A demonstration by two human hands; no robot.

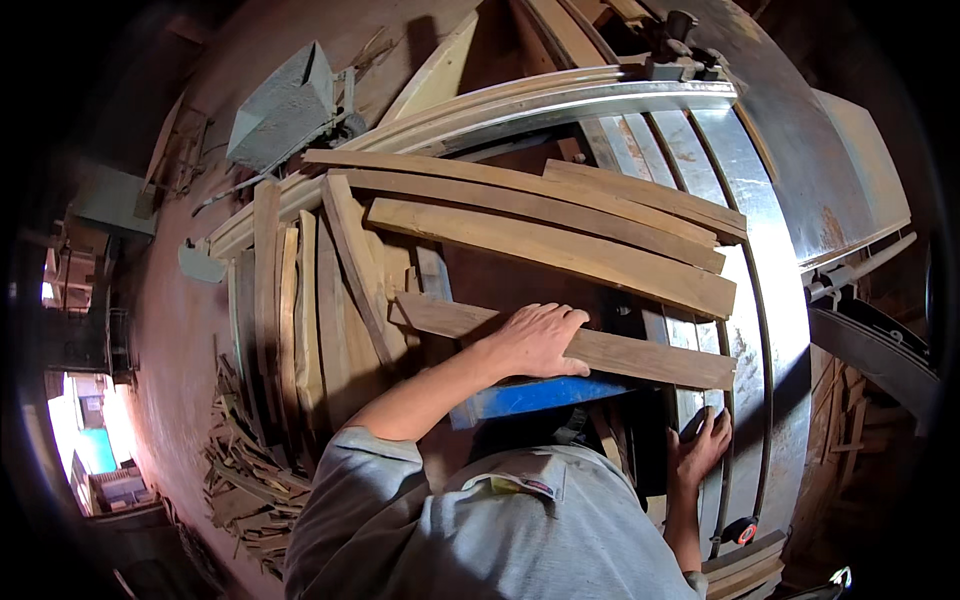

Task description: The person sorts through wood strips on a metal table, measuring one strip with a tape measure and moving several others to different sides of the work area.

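My left hand is closed over the middle of a wooden board, its thumb at the near edge and its fingers over the far edge. The board lies crosswise in front of me, its right end over the ribbed metal machine table. Just below that end, my right hand rests at the near part of the metal table. Its thumb and fingers are apart, with a dark gap between them, and nothing shows in it. Beyond the held board, several long boards lie side by side, reaching from the left onto the metal.
A metal fence rail crosses the far side. Upright-looking strips of wood lean at the left, above a heap of offcuts. A blue metal bar is close to my body. A grey metal bin stands at the far left.
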